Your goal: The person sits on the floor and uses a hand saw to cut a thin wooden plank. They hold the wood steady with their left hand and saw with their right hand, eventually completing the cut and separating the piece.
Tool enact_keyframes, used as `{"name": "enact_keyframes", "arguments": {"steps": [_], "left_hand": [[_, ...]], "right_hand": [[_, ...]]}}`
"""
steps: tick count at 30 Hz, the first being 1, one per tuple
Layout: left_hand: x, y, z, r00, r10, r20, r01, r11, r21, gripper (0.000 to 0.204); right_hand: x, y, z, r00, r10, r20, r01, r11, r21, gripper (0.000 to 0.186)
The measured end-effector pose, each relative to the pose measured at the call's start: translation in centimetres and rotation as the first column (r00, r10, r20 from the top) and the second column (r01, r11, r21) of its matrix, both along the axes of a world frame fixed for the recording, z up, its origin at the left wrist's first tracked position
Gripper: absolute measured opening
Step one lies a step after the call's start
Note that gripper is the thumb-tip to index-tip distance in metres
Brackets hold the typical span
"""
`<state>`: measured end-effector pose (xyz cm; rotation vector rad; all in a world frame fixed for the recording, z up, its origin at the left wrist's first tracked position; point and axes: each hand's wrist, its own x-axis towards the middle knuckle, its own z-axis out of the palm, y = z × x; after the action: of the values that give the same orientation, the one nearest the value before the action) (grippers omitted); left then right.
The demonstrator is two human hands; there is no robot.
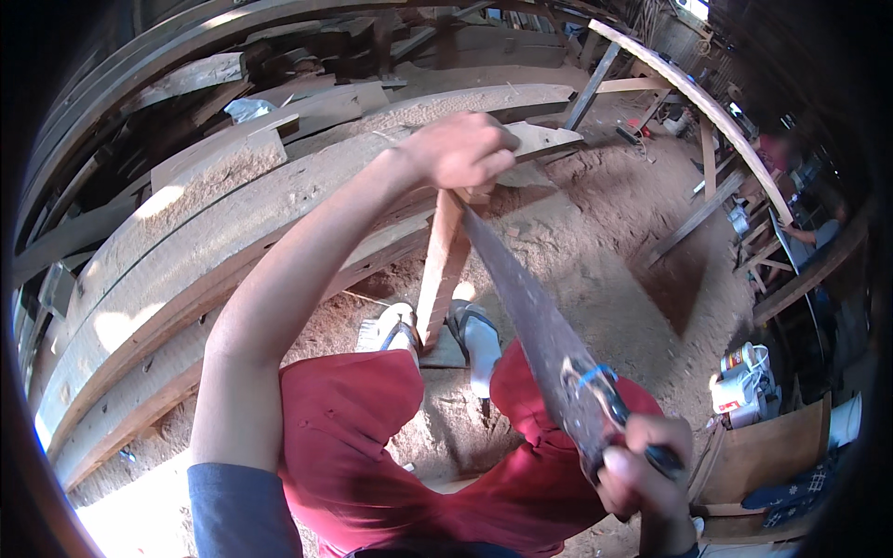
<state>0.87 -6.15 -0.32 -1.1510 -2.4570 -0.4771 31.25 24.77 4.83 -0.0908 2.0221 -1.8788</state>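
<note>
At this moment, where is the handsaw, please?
In the head view, the handsaw slants from the right hand, lower right, up to the pale wood piece just below the left hand.

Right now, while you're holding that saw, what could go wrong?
The saw in the right hand has its far end just below the left hand, so a slip might cut those bare fingers.

The wood piece stands between the feet and might wobble or tip if the left hand loosens.

The sandals look open, so a dropped saw could hurt the toes.
</note>
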Motion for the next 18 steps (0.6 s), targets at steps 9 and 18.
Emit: {"name": "enact_keyframes", "arguments": {"steps": [9, 18], "left_hand": [[1.3, 1.1, 0.3, 0.995, -0.088, -0.055, 0.088, 0.996, 0.009, 0.039], [1.7, 2.6, 0.9, 0.993, -0.106, -0.058, 0.109, 0.993, 0.042, 0.033]], "right_hand": [[-1.4, 0.1, 0.5, 0.995, 0.097, 0.02, -0.097, 0.995, -0.019, 0.039], [-3.0, 0.2, 0.1, 0.908, 0.33, -0.257, -0.321, 0.944, 0.075, 0.038]]}}
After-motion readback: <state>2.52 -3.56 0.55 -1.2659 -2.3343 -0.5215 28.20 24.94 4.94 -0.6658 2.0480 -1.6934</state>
